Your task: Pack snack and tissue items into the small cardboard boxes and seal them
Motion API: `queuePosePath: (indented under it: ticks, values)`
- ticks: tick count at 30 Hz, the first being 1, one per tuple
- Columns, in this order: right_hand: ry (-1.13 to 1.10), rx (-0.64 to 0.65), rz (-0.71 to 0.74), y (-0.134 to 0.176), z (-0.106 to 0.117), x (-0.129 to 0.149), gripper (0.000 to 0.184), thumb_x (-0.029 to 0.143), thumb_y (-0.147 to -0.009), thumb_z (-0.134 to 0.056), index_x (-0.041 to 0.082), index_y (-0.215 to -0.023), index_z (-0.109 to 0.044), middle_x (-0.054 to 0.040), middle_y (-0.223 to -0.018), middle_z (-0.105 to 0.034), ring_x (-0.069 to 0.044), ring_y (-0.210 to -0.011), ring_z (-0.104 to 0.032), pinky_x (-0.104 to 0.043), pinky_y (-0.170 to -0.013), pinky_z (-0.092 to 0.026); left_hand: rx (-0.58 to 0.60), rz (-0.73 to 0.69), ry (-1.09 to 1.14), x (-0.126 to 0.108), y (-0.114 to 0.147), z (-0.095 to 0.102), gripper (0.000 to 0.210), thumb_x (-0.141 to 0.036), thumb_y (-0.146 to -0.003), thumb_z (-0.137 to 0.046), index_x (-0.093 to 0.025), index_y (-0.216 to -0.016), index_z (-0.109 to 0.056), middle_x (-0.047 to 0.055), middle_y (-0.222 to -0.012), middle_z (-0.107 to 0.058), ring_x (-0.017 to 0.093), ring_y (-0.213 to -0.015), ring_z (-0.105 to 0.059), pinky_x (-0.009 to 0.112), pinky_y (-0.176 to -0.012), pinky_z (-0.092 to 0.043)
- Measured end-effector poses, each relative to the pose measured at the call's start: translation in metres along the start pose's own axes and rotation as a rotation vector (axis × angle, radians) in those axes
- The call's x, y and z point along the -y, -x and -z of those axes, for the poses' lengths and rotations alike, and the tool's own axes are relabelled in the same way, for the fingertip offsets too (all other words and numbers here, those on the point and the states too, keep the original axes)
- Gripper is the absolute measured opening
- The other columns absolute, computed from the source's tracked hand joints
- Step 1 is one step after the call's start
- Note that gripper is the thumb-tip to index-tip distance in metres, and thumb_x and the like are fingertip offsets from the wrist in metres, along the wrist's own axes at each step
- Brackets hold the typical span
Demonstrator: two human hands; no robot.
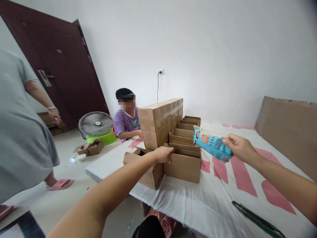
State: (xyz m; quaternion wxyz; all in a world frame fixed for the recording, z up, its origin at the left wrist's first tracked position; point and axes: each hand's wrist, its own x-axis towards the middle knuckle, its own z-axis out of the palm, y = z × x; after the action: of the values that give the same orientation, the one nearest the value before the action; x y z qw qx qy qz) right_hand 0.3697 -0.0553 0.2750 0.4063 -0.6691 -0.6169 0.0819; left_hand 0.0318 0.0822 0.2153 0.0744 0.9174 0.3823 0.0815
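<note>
My right hand (239, 147) grips one end of a blue snack packet (212, 142) with round biscuits pictured on it. The packet is tilted in the air, just right of a row of open cardboard boxes (184, 133). My left hand (164, 154) is closed on the near left corner of the nearest open cardboard box (182, 167); its fingertips are partly hidden. Beside that box, under my left forearm, sits another open carton (158, 175). What lies inside the boxes is hidden from here.
Taped cartons (160, 119) form a wall behind the open boxes. A green utility knife (257, 218) lies on the white-and-red table cover (198, 201). A seated person (126, 120) is across the table; another person (24, 125) stands at left near a fan (96, 125). A large cardboard sheet (289, 129) stands right.
</note>
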Motion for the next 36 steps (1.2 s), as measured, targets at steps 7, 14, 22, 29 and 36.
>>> queuePosePath:
  ticks: [7, 14, 22, 29, 36]
  values:
    - [-0.123, 0.052, 0.073, -0.046, -0.023, 0.016, 0.028, 0.049, -0.074, -0.057, 0.022, -0.068, -0.052, 0.0048, -0.058, -0.049, -0.013, -0.055, -0.046, -0.024, -0.050, -0.036, -0.276, -0.027, 0.591, -0.039, -0.068, 0.030, 0.101, -0.032, -0.058, -0.089, -0.016, -0.141, -0.035, 0.019, -0.136, -0.056, 0.033, -0.122, -0.058, 0.043, -0.098, -0.051]
    - [-0.329, 0.041, 0.032, -0.082, -0.044, 0.016, 0.039, 0.057, -0.074, -0.055, 0.020, -0.085, -0.054, 0.0001, -0.071, -0.060, -0.014, -0.060, -0.055, -0.027, -0.055, -0.048, -0.389, -0.004, 1.006, -0.041, -0.106, 0.034, 0.065, -0.021, -0.055, -0.092, -0.013, -0.108, -0.055, 0.011, -0.100, -0.072, 0.024, -0.090, -0.071, 0.037, -0.078, -0.060]
    - [-0.477, 0.089, -0.042, -0.061, -0.047, 0.011, 0.061, 0.051, -0.076, -0.064, 0.022, -0.125, -0.045, -0.0153, -0.127, -0.061, -0.026, -0.109, -0.064, -0.039, -0.083, -0.056, -0.505, 0.104, 1.062, -0.045, -0.095, 0.041, 0.052, -0.019, -0.070, -0.081, -0.014, -0.112, -0.051, 0.011, -0.104, -0.071, 0.020, -0.084, -0.068, 0.034, -0.071, -0.057]
    - [-0.708, 0.333, 0.012, 0.015, -0.051, 0.006, 0.045, 0.047, -0.079, -0.067, 0.034, -0.121, -0.058, -0.0013, -0.124, -0.069, -0.031, -0.117, -0.062, -0.043, -0.094, -0.053, -0.462, 0.001, 0.895, -0.094, -0.031, 0.009, 0.057, -0.021, -0.075, -0.075, -0.020, -0.124, -0.046, 0.011, -0.122, -0.067, 0.027, -0.110, -0.063, 0.040, -0.092, -0.052]
    - [-0.884, 0.463, -0.099, 0.104, -0.091, -0.058, 0.056, 0.060, -0.064, -0.076, 0.029, -0.109, -0.069, -0.0069, -0.104, -0.077, -0.036, -0.102, -0.070, -0.054, -0.094, -0.053, -0.418, -0.019, 0.819, -0.094, 0.053, -0.093, 0.035, -0.040, -0.101, -0.020, -0.020, -0.120, -0.041, 0.013, -0.115, -0.065, 0.024, -0.107, -0.064, 0.043, -0.093, -0.052]
